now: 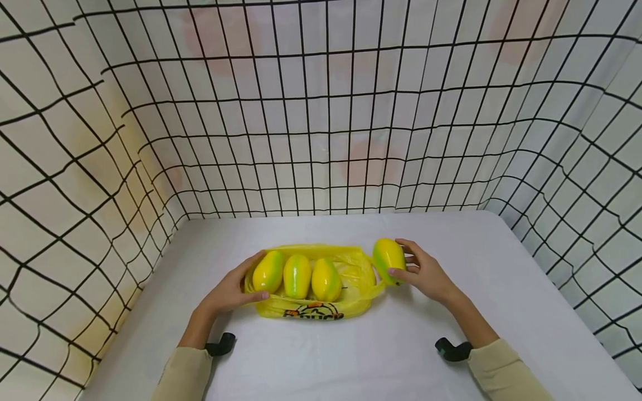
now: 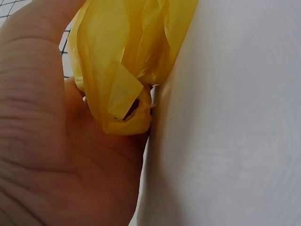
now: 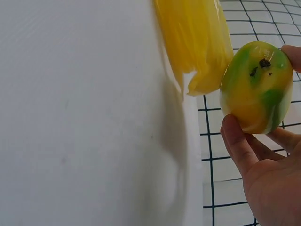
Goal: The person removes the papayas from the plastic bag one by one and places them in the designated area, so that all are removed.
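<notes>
A yellow plastic bag [image 1: 358, 305] with a black and orange print lies spread at the middle of the table. Three glossy yellow-green mangoes sit side by side in its opening: a left one [image 1: 268, 272], a middle one [image 1: 297, 277] and a right one [image 1: 326, 280]. My left hand [image 1: 232, 288] holds the bag's left end, thumb in front and fingers behind. In the left wrist view the crumpled bag end [image 2: 113, 89] rests against the palm. At the bag's right end, my right hand [image 1: 426, 274] grips another mango [image 3: 256, 89] between thumb and fingers.
The table [image 1: 321, 362] has a white cover. Black wire grid [image 1: 328, 133] backed by pale cloth stands along the back and both sides. Dark wrist devices, a left one [image 1: 220, 345] and a right one [image 1: 452, 350], sit by the beige sleeves.
</notes>
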A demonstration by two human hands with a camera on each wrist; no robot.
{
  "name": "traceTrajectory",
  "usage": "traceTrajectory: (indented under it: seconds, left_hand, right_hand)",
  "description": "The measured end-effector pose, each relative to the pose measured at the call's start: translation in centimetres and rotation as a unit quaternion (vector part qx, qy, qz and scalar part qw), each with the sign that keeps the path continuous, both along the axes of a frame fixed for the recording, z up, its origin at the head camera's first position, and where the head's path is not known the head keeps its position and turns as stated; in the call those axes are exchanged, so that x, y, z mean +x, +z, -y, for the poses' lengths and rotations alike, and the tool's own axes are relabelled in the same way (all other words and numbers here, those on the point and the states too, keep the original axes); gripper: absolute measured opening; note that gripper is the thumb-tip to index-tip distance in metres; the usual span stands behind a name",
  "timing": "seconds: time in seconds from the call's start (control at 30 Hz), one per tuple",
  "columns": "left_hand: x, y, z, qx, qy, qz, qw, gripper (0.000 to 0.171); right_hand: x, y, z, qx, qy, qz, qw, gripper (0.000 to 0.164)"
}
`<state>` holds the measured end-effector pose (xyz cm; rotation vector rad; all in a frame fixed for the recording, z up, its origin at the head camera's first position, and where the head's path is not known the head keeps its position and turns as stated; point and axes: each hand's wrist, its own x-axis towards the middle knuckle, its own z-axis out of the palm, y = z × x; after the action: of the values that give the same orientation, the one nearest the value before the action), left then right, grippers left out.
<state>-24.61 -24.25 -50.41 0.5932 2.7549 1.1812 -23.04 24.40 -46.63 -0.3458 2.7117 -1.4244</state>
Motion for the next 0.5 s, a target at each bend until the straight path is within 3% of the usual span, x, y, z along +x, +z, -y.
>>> traceTrajectory:
  seconds: [0.5]
  left_hand:
    - [0.0, -0.5, 0.5, 0.042, 0.002, 0.034, 0.9985, 0.108]
  right_hand:
    - [0.2, -0.6, -1.9, 0.027, -0.026, 0.022, 0.999, 0.082]
